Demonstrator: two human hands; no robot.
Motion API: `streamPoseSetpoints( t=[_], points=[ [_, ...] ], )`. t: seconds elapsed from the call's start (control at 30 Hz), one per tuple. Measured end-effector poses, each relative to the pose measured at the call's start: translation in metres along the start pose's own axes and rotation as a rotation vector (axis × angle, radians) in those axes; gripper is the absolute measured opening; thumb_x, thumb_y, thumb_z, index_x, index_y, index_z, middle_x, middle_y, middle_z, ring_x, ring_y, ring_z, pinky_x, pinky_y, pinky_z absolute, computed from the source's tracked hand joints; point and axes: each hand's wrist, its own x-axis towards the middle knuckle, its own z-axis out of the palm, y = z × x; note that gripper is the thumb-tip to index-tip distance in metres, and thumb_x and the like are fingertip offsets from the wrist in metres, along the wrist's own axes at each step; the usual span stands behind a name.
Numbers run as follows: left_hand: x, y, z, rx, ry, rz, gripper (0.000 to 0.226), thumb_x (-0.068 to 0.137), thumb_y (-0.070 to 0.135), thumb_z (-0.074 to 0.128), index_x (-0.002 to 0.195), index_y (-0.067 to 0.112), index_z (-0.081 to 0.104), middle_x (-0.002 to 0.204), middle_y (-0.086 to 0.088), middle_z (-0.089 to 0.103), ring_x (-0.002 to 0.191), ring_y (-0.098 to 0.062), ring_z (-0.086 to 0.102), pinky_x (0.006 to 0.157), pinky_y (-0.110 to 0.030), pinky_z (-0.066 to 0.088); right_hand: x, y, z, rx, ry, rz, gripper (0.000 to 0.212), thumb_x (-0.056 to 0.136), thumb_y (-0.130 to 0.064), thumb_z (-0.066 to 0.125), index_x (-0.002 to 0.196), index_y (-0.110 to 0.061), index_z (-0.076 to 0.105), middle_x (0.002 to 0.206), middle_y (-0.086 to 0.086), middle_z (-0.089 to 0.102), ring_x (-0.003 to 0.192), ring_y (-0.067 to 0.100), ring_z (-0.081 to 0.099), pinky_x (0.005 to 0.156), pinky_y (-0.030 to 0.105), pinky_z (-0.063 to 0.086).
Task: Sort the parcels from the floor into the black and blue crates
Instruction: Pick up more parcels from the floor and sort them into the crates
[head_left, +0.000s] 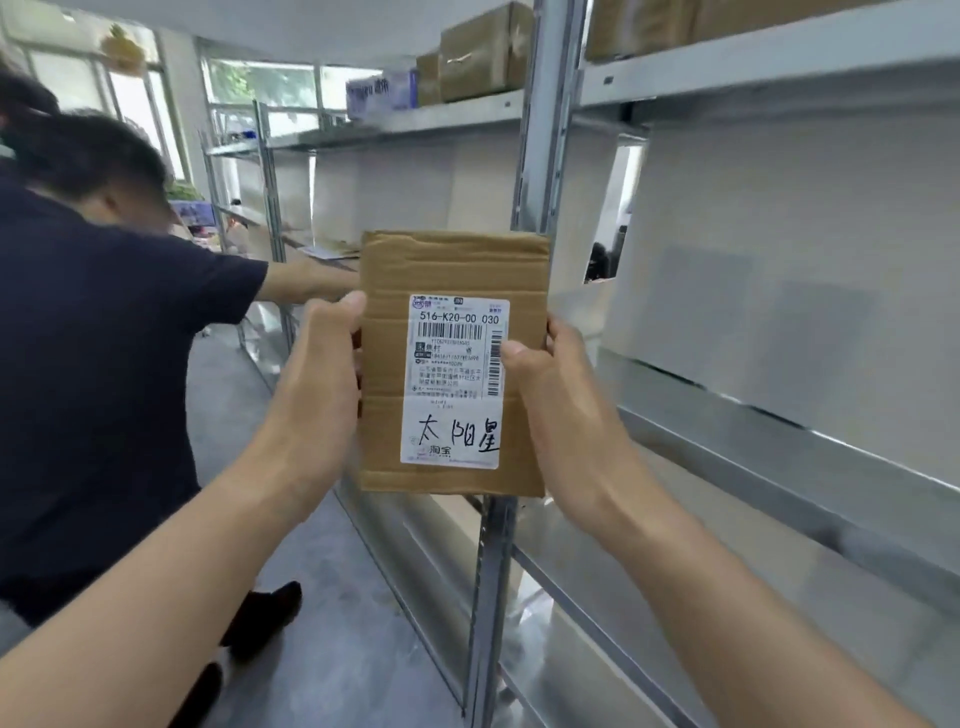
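Room: a storeroom aisle with a smooth grey floor (332, 649), windows (260, 83) at the far end and a pale ceiling.

Shelving: a run of grey metal racks (779, 431) along the right side, backed by white panels. Three bays can be counted back along the aisle, and those beyond are blurred. The lower shelves in the near bay are bare metal.

Person, 1: a person in a dark short-sleeved shirt (93, 338) stands on the left of the aisle, bent forward, with one arm stretched toward a middle shelf.

Cartons on the top shelf: 2 brown cartons (483, 52) in the middle bay, touching each other. 1 white-and-blue box (382, 93) sits just beside them. More brown cartons sit above the near bay, but their number cannot be told.

Parcel, 1: a flat brown cardboard parcel (447, 265) is held upright in the air in front of a rack post, with its face to the camera.

Hands, 2: the left hand (322, 358) grips the parcel's left edge, thumb on the front. The right hand (550, 384) grips the right edge, thumb lying on the label. The fingers behind are mostly hidden.

Label, 1: a white shipping label (454, 384) is stuck on the parcel's lower right. It is printed "516-K20-00 030", carries barcodes, and has handwritten black characters below.
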Motion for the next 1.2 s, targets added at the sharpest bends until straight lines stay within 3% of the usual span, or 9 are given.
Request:
streamPoseSetpoints(
  t=[0.13,0.27,0.37,0.6,0.7,0.8,0.93,1.03,1.2],
  points=[
    [0.007,0.056,0.006,-0.06,-0.056,0.086,0.07,0.109,0.047,0.025,0.056,0.048,0.071,0.073,0.015,0.075,0.072,-0.002,0.07,0.072,-0.035,0.049,0.011,-0.043,-0.018,0.026,0.022,-0.064,0.024,0.087,-0.058,0.057,0.108,-0.069,0.059,0.114,-0.03,0.076,0.107,-0.003,0.075,0.089,0.029,0.061],
    [0.013,0.093,0.016,-0.102,-0.127,0.134,0.071,0.109,0.051,0.023,0.057,0.051,0.072,0.08,0.012,0.078,0.071,-0.002,0.073,0.077,-0.037,0.051,0.022,-0.07,-0.039,0.022,0.092,-0.104,0.037,0.082,-0.061,0.057,0.119,-0.064,0.061,0.121,-0.022,0.076,0.113,0.002,0.075,0.1,0.042,0.058],
    [0.012,0.111,0.026,-0.107,-0.155,0.176,0.065,0.108,0.052,0.024,0.063,0.054,0.072,0.087,0.015,0.079,0.081,-0.005,0.074,0.085,-0.044,0.052,0.025,-0.087,-0.056,0.0,0.118,-0.14,0.049,0.089,-0.059,0.053,0.138,-0.052,0.057,0.125,-0.018,0.076,0.114,0.002,0.075,0.097,0.036,0.057],
    [0.008,0.125,0.052,-0.13,-0.204,0.216,0.059,0.108,0.053,0.026,0.07,0.055,0.072,0.096,0.015,0.078,0.091,-0.006,0.074,0.09,-0.046,0.054,0.017,-0.104,-0.09,-0.053,0.161,-0.203,0.028,0.112,-0.046,0.048,0.139,-0.048,0.056,0.121,-0.019,0.077,0.105,-0.004,0.075,0.075,0.01,0.057],
    [0.007,0.125,0.061,-0.172,-0.211,0.228,0.043,0.1,0.064,0.034,0.094,0.047,0.073,0.101,0.012,0.077,0.097,-0.008,0.073,0.091,-0.047,0.052,0.014,-0.105,-0.101,-0.079,0.192,-0.216,0.033,0.112,-0.043,0.047,0.144,-0.044,0.055,0.122,-0.017,0.077,0.106,-0.003,0.075,0.076,0.011,0.057],
    [0.006,0.125,0.067,-0.215,-0.228,0.221,0.057,0.088,0.068,0.039,0.12,0.025,0.06,0.115,0.005,0.075,0.11,-0.018,0.071,0.098,-0.054,0.051,0.011,-0.106,-0.108,-0.133,0.228,-0.224,0.026,0.112,-0.044,0.049,0.137,-0.047,0.057,0.122,-0.019,0.077,0.108,-0.002,0.075,0.077,0.013,0.058],
    [0.01,0.124,0.072,-0.245,-0.257,0.239,0.047,0.09,0.065,0.037,0.108,0.028,0.061,0.114,0.003,0.073,0.106,-0.018,0.07,0.087,-0.042,0.05,0.002,-0.11,-0.109,-0.169,0.274,-0.205,0.024,0.113,-0.037,0.049,0.135,-0.045,0.056,0.115,-0.024,0.077,0.104,-0.004,0.075,0.075,0.011,0.057],
    [0.016,0.123,0.072,-0.272,-0.308,0.24,0.048,0.093,0.067,0.036,0.11,0.033,0.065,0.116,0.005,0.073,0.11,-0.016,0.068,0.092,-0.045,0.049,-0.005,-0.118,-0.103,-0.226,0.343,-0.193,0.023,0.112,-0.037,0.048,0.133,-0.044,0.057,0.116,-0.021,0.078,0.104,-0.004,0.075,0.074,0.011,0.057],
    [0.026,0.124,0.07,-0.328,-0.498,0.282,0.058,0.108,0.052,0.026,0.072,0.052,0.072,0.1,0.011,0.076,0.098,-0.009,0.071,0.09,-0.041,0.048,-0.02,-0.135,-0.081,-0.303,0.54,-0.187,0.032,0.109,-0.054,0.039,0.131,-0.047,0.061,0.119,-0.016,0.078,0.108,0.002,0.076,0.086,0.03,0.063]
  ],
)
